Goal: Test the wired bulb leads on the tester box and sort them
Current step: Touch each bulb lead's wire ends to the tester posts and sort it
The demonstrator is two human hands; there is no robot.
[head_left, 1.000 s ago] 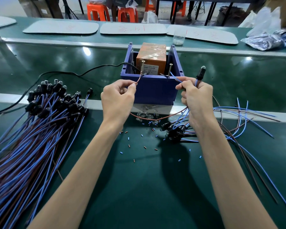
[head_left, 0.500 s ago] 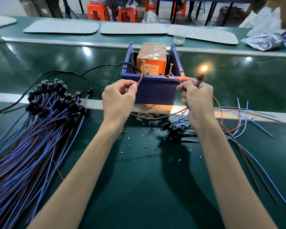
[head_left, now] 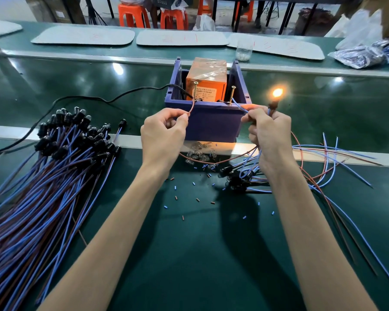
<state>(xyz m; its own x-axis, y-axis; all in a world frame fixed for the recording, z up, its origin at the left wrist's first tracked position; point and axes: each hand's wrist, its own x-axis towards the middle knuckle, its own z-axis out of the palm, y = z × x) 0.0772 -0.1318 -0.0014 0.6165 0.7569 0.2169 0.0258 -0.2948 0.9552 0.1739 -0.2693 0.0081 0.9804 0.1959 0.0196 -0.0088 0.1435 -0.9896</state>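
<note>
Blue-and-brown bulb leads lie in one big bundle nearer than the tester box and left of it, and in one small cluster nearer and right. At the box's near wall the left hand pinches a brown wire end to the left screw of two. The right hand pinches a blue wire end at the right screw and holds one lit bulb.
</note>
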